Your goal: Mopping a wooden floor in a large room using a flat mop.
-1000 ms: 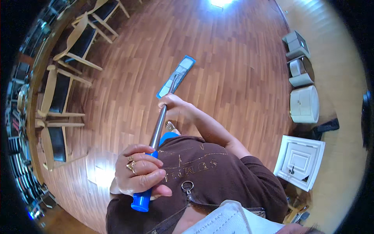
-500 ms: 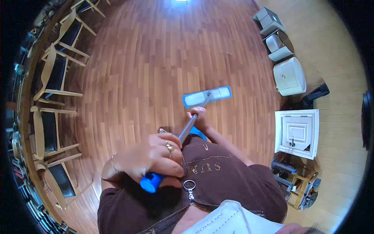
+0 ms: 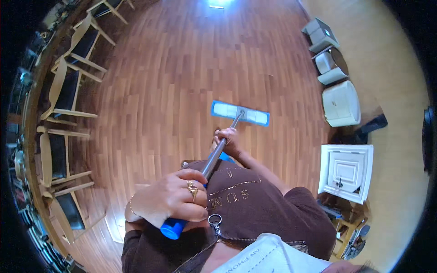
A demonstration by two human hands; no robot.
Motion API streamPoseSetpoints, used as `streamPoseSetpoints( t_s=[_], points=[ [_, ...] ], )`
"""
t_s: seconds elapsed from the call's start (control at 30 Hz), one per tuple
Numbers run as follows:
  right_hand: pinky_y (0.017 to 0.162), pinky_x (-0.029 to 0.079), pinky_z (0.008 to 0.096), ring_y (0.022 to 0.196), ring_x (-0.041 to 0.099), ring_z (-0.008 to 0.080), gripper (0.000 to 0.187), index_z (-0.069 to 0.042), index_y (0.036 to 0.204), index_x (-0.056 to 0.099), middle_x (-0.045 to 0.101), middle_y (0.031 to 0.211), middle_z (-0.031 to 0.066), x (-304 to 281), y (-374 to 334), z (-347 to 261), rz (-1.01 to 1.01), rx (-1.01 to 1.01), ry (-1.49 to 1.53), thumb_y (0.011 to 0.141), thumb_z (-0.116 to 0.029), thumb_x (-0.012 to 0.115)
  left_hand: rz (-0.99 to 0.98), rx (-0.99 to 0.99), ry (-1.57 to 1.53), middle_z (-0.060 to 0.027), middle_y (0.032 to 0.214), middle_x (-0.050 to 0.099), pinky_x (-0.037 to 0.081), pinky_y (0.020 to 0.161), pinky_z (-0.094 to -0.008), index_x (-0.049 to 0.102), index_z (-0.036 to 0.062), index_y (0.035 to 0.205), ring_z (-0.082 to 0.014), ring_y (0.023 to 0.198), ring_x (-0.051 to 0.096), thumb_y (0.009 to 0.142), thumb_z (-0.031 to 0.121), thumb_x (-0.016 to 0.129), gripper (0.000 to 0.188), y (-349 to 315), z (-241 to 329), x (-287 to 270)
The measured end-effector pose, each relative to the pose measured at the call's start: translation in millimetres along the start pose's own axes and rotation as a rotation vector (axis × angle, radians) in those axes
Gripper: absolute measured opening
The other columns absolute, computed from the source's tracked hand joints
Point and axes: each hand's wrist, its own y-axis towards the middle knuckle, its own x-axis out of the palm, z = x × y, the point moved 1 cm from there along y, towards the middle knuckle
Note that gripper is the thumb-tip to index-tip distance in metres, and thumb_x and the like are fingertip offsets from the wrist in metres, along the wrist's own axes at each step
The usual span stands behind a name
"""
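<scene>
A flat mop with a long grey pole (image 3: 214,159) slants away from my body. My left hand (image 3: 184,196), with rings and a bracelet, is closed around the pole's upper end, just above its blue end grip (image 3: 173,228). Farther down the pole, my right hand (image 3: 229,140) wraps around the shaft. At the far end, the wide mop head (image 3: 223,109), pale on top with a blue border, lies on the wood floor, tilted with its right end nearer me. Part of a blue shoe (image 3: 227,157) shows below my right hand.
Wooden chairs (image 3: 58,154) with dark seats line the left side. Along the right stand a grey cabinet (image 3: 321,34), a rounded white cabinet (image 3: 341,103), a white panelled cabinet (image 3: 347,173) and a wooden rack (image 3: 349,234) of items. Brown plank flooring (image 3: 182,68) stretches ahead.
The mop head has swivelled: its left end is now farther from me, its right end nearer. Furniture on the right has shifted lower in view. Both hands keep their hold on the pole.
</scene>
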Motion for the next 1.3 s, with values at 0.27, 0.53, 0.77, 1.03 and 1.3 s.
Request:
streamPoseSetpoints(
  t_s=[0.27,0.53,0.77,1.03,1.3],
  points=[
    [0.053,0.041,0.0404,0.059,0.053,0.0313,0.018,-0.012,0.058,0.048,0.050,0.057,0.0090,18.4,138.5,23.1,-0.349,-0.435,0.331,0.063,-0.014,0.065,0.455,-0.361,0.223,-0.0020,0.069,0.062,0.048,0.084,-0.0410,0.065,0.0100,0.072,-0.0198,0.076,0.067,0.072,0.016,0.077,0.013,24.6,-10.6,1.2],
    [0.058,0.042,0.0397,0.066,0.056,0.0283,0.015,-0.012,0.072,0.052,0.055,0.067,0.0074,110.6,186.1,-56.5,-0.668,-0.713,0.536,0.065,-0.014,0.066,0.921,-0.420,0.589,0.0020,0.070,0.064,0.039,0.097,-0.0461,0.058,0.0129,0.097,-0.0193,0.075,0.069,0.081,0.028,0.073,0.027,-10.6,14.7,26.3],
    [0.059,0.042,0.0366,0.069,0.055,0.0300,0.019,-0.009,0.077,0.050,0.053,0.071,0.0091,145.2,148.7,-133.4,-0.707,-0.597,0.698,0.066,-0.007,0.065,0.847,-0.491,0.855,0.0035,0.071,0.063,0.042,0.093,-0.0451,0.055,0.0170,0.103,-0.0159,0.074,0.069,0.073,0.045,0.076,0.046,-27.8,53.2,34.3],
    [0.055,0.040,0.0418,0.067,0.055,0.0351,0.016,-0.012,0.078,0.047,0.054,0.068,0.0105,150.8,166.6,-121.2,-0.769,-0.588,0.509,0.068,-0.009,0.059,0.852,-0.384,0.849,0.0021,0.071,0.063,0.045,0.086,-0.0439,0.057,0.0153,0.088,-0.0166,0.072,0.068,0.068,0.036,0.082,0.038,-27.0,33.5,24.2],
    [0.059,0.044,0.0418,0.071,0.059,0.0319,0.014,-0.012,0.075,0.052,0.058,0.070,0.0080,110.0,225.5,-34.6,-0.538,-0.509,0.476,0.065,-0.005,0.059,0.723,-0.386,0.701,0.0026,0.068,0.063,0.033,0.104,-0.0489,0.062,0.0150,0.080,-0.0162,0.075,0.069,0.067,0.031,0.083,0.029,10.8,-36.1,-3.2]
  ],
)
